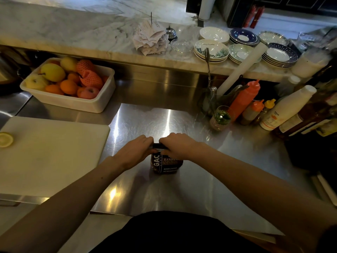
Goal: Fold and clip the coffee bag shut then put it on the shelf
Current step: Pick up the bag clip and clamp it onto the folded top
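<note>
A dark coffee bag (165, 164) with white lettering stands upright on the steel counter (164, 121) right in front of me. My left hand (135, 151) grips the bag's top edge from the left. From the right, my right hand (176, 146) holds the same top edge. The fingers of both hands meet over a dark folded strip at the top. My hands hide most of the fold, and I cannot make out a clip.
A white cutting board (52, 154) with a lemon slice (5, 139) lies to the left. A tub of fruit (69, 84) stands at the back left. Sauce bottles (244, 99) and jars crowd the right side. Stacked saucers (211, 50) and receipts (150, 38) sit on the marble ledge behind.
</note>
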`<action>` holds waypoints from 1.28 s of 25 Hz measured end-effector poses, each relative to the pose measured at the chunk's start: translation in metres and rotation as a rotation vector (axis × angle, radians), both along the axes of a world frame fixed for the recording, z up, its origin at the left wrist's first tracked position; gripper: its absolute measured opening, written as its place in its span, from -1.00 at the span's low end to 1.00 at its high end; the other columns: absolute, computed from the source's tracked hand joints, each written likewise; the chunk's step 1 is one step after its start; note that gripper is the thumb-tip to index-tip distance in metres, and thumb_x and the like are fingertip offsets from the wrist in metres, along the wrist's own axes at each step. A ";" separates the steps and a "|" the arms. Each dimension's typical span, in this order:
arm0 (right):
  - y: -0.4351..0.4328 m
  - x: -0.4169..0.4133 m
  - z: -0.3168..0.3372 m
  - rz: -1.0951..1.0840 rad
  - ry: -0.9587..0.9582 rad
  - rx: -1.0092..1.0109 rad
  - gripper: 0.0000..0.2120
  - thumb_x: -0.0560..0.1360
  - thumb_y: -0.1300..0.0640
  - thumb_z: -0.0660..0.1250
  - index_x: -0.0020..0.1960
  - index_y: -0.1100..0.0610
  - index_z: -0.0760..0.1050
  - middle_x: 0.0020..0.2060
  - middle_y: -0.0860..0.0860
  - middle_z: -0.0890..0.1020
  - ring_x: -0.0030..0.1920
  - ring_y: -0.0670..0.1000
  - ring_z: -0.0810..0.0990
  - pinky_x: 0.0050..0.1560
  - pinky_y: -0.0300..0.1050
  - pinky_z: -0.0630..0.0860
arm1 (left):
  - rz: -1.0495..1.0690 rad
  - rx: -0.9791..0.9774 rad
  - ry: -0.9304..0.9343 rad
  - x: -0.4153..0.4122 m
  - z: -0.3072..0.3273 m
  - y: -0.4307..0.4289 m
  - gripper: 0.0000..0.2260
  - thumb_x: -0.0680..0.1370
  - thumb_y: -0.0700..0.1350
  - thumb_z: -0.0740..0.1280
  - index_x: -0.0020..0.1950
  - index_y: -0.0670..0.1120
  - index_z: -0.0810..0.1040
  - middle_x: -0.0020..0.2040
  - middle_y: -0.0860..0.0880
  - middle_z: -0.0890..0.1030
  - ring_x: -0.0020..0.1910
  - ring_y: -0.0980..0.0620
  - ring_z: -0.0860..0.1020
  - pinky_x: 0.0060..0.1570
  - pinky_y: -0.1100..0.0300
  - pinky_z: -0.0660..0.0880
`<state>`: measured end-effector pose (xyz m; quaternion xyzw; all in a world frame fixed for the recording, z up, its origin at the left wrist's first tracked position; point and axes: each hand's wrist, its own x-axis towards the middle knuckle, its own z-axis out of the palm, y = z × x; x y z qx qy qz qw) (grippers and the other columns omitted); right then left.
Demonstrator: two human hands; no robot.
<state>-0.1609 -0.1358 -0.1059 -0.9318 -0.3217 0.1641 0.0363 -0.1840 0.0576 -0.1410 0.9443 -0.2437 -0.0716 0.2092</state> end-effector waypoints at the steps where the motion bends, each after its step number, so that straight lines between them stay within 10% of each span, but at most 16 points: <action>1: 0.004 0.001 -0.001 -0.003 0.007 0.006 -0.77 0.58 -0.02 0.25 0.09 0.12 0.50 -0.13 0.10 0.60 -0.24 0.06 0.54 -0.28 -0.09 0.44 | 0.026 -0.010 0.009 -0.001 -0.002 0.001 -0.79 0.61 0.05 0.27 -0.11 0.04 0.29 -0.21 0.07 0.36 -0.30 0.10 0.37 -0.36 0.36 0.20; 23: -0.055 -0.020 -0.015 -0.134 0.017 0.281 -0.80 0.61 0.13 0.22 0.20 0.12 0.49 0.02 0.09 0.65 -0.01 0.10 0.59 0.00 0.02 0.53 | -0.090 -0.108 0.006 0.011 0.008 0.005 -0.79 0.60 0.04 0.31 0.05 -0.06 0.63 -0.17 0.00 0.67 -0.22 0.03 0.60 -0.24 0.16 0.48; 32: -0.057 -0.036 -0.032 -0.515 0.089 0.697 -0.84 0.55 0.26 0.32 0.12 0.13 0.55 -0.02 0.00 0.65 -0.01 -0.02 0.60 0.10 -0.08 0.55 | 0.273 -0.574 0.270 0.003 -0.011 0.004 -0.85 0.43 -0.18 0.54 -0.05 0.01 0.67 -0.11 0.00 0.66 -0.10 0.05 0.63 -0.07 0.16 0.55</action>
